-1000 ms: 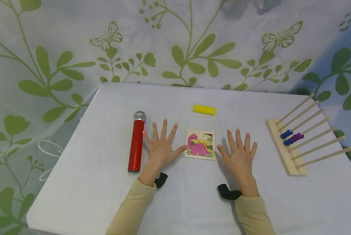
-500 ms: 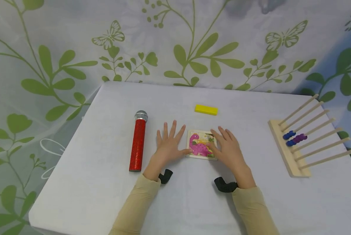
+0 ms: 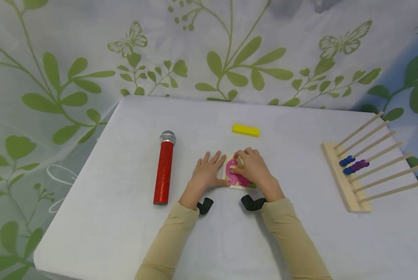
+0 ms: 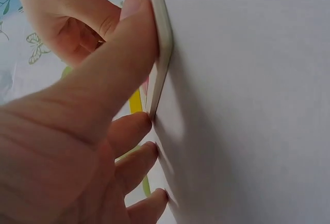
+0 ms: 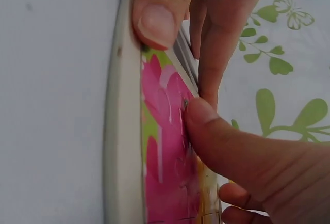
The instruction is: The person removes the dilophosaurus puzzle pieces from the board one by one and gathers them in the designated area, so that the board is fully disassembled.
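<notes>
A small square jigsaw puzzle (image 3: 237,179) with a pink dinosaur, set in a pale wooden frame, lies on the white table between both hands. My left hand (image 3: 208,173) is spread at its left side. The left thumb (image 5: 157,25) presses the frame's lower corner in the right wrist view, and the other fingers reach straight along the table. Bent over the puzzle from the right, my right hand (image 3: 256,167) covers its upper right part. Its thumb (image 5: 206,126) and bent forefinger pinch at the piece with the dinosaur's head, which is still in the frame.
A yellow block (image 3: 245,130) lies beyond the puzzle. To the left is a red microphone (image 3: 163,171) with a silver head. At the right stands a wooden peg rack (image 3: 345,179) with slanting pegs and several blue and purple beads. A leaf-patterned cloth (image 3: 181,46) hangs behind the table.
Both hands have come inward to the puzzle. The right hand moved left over it and its fingers bent; the left thumb came onto the frame. The puzzle stays in place.
</notes>
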Tool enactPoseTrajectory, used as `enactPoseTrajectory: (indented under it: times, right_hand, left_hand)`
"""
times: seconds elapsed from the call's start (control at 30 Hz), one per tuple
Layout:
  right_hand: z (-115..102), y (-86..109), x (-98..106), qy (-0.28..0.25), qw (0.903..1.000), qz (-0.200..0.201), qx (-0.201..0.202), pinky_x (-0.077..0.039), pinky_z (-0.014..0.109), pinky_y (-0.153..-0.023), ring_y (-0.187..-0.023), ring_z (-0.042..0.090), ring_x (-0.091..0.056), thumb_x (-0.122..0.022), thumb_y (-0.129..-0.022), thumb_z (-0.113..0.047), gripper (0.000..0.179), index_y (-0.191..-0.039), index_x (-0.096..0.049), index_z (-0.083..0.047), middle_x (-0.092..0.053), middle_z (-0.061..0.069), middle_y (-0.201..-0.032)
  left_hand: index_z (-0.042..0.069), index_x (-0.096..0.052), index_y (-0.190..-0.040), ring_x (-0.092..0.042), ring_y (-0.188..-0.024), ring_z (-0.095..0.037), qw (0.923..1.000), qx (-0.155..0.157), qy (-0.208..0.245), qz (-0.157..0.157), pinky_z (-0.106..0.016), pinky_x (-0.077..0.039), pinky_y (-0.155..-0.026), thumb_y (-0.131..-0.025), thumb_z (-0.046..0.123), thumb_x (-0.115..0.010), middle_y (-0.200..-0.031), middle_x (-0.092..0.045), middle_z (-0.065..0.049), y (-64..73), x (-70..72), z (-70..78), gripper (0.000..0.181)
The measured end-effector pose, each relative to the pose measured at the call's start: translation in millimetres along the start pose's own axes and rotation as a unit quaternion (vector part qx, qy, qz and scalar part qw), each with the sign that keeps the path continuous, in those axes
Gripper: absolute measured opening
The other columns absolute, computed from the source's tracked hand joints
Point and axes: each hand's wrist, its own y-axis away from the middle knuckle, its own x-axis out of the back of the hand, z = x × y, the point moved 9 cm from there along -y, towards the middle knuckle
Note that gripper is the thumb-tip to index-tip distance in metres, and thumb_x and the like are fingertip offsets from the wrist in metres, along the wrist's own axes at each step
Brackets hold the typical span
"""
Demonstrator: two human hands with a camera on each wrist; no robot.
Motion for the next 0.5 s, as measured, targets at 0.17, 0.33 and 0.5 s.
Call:
enactPoseTrajectory:
  times: [0.17, 0.33, 0.5]
  right_hand:
    - [-0.9, -0.3, 4.5, 0.006, 0.9999, 0.014, 0.000, -0.036, 0.048, -0.093, -0.103, 0.035, -0.041, -0.074, -0.074, -0.035, 0.046, -0.109, -0.060, -0.008, -0.050, 0.017, -0.110]
    - [-0.7, -2.1, 2.4, -0.001, 1.0000, 0.007, -0.006, -0.035, 0.047, -0.094, -0.103, 0.035, -0.041, -0.074, -0.074, -0.035, 0.046, -0.109, -0.061, -0.007, -0.050, 0.017, -0.111]
    - [1.4, -3.2, -3.4, -0.033, 0.9988, -0.023, -0.026, -0.036, 0.046, -0.091, -0.105, 0.036, -0.035, -0.074, -0.075, -0.032, 0.046, -0.109, -0.056, -0.007, -0.044, 0.021, -0.112]
  left_hand:
    - [0.018, -0.023, -0.145, -0.006, -0.135, -0.033, 1.0000, 0.003, 0.001, 0.005, -0.051, -0.011, -0.106, -0.072, 0.053, -0.068, -0.150, -0.013, -0.003, -2.7, 2.6, 0.8, 0.092]
    - [0.018, -0.025, -0.144, -0.005, -0.135, -0.034, 0.9998, 0.007, 0.018, 0.001, -0.052, -0.010, -0.105, -0.071, 0.050, -0.070, -0.150, -0.013, -0.004, -2.9, 2.0, -0.5, 0.092]
    - [0.016, -0.028, -0.143, -0.006, -0.135, -0.035, 0.9989, 0.005, 0.047, 0.005, -0.054, -0.011, -0.104, -0.070, 0.046, -0.073, -0.149, -0.016, -0.006, -1.7, 1.3, -0.8, 0.091]
